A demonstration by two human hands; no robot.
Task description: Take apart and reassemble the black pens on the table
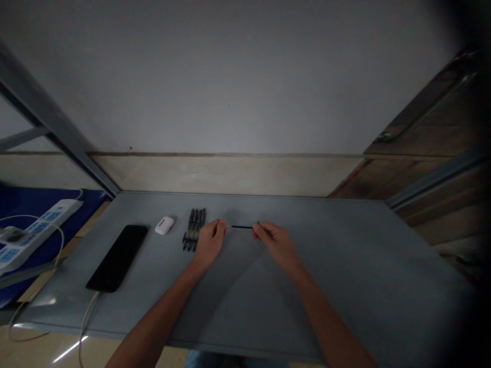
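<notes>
A thin dark pen refill (242, 227) spans the gap between my two hands, level above the table and paler toward its left end. My left hand (210, 236) pinches around that left end, fingertips closed. At the other end, my right hand (271, 238) has thumb and fingers closed on the refill. Just left of my left hand lies a row of several black pens (194, 227), side by side on the table; that hand hides part of their right side.
A white earbud case (164, 225) and a black phone (118, 258) with a cable lie on the left of the grey table (345, 266). A white power strip (38, 232) rests on a blue surface beyond the left edge. Behind the table rises a wall (230, 102).
</notes>
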